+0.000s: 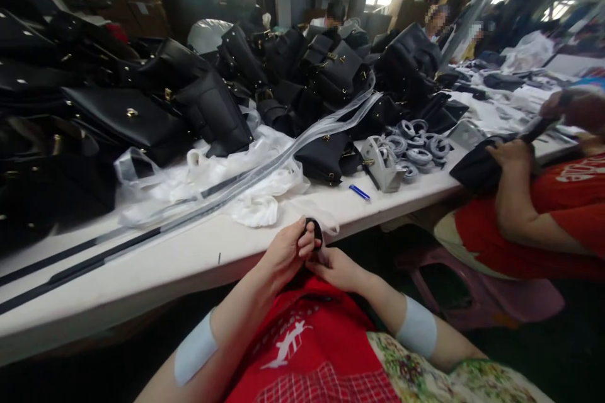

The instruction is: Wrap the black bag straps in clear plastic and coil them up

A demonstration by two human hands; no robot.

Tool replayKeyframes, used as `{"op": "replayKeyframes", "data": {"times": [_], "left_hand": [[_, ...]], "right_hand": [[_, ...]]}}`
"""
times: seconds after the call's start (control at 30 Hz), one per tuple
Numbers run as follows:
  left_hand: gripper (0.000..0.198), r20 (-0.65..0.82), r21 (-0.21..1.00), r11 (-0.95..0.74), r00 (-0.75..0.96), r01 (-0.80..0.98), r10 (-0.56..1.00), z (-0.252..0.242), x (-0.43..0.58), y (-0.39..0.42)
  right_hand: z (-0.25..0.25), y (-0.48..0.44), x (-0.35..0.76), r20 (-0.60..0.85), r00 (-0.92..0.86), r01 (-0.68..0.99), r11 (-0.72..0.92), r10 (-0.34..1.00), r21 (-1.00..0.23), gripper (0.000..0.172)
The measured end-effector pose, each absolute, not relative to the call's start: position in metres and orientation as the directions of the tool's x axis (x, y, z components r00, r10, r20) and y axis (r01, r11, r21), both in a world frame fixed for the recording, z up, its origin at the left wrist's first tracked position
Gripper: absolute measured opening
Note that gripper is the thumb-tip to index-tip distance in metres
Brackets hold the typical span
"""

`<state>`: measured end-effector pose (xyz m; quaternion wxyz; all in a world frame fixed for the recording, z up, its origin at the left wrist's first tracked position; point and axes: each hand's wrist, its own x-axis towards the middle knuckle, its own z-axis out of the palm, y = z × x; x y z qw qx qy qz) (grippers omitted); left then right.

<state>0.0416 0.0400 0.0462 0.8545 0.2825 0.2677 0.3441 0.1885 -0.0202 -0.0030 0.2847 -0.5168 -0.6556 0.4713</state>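
My left hand [292,249] is closed around a small black strap-like piece [312,232] that loops up over its fingers, close in front of the red apron. Just to the right, my right hand [334,266] pinches the lower part of the same piece, where a thin pale strip also shows. Both hands are almost touching, at the table's front edge. Beyond them, crumpled white wrapping [258,208] lies on the white table [198,258], and a blue cutter [360,192] rests to the right.
Black bags [217,113] are heaped along the table. Long wrapped black straps [142,238] run across its left side. Grey rolls [418,154] lie beside a metal holder [384,167]. At right, a person in red [534,220] holds a black bag near a pink stool [491,293].
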Motion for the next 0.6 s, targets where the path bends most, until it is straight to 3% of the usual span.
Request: {"op": "replayKeyframes", "data": {"times": [0.1,0.2,0.3,0.4,0.47,0.53,0.6], "left_hand": [[0.025,-0.261,0.611,0.549,0.510,-0.570,0.820,0.044,0.048,0.051],[0.029,-0.242,0.710,0.447,0.407,-0.545,0.881,0.035,0.058,0.054],[0.034,-0.169,0.904,0.284,0.343,-0.319,0.924,0.027,0.066,0.048],[0.040,0.046,0.999,-0.049,0.386,-0.002,0.921,0.025,0.063,0.038],[0.045,0.162,0.927,-0.295,0.460,0.234,0.873,0.023,0.056,0.031],[0.044,0.248,0.766,-0.499,0.528,0.406,0.812,0.018,0.052,0.026],[0.035,0.224,0.638,-0.603,0.633,0.480,0.741,0.011,0.053,0.025]], "right_hand": [[0.000,-0.028,0.176,-0.195,-0.379,0.321,-0.069,0.904,-0.944,0.039],[0.012,-0.033,0.173,-0.181,-0.502,0.228,-0.072,0.846,-0.971,0.053],[0.027,-0.031,0.178,-0.134,-0.530,0.241,-0.003,0.837,-0.970,0.054],[0.036,-0.029,0.188,-0.129,-0.477,0.260,-0.001,0.869,-0.966,0.052],[0.036,-0.030,0.197,-0.130,-0.391,0.187,-0.060,0.911,-0.981,0.052],[0.028,-0.030,0.209,-0.174,-0.290,0.084,-0.156,0.941,-0.984,0.054],[0.017,-0.026,0.224,-0.214,-0.244,0.048,-0.209,0.946,-0.977,0.058]]}}
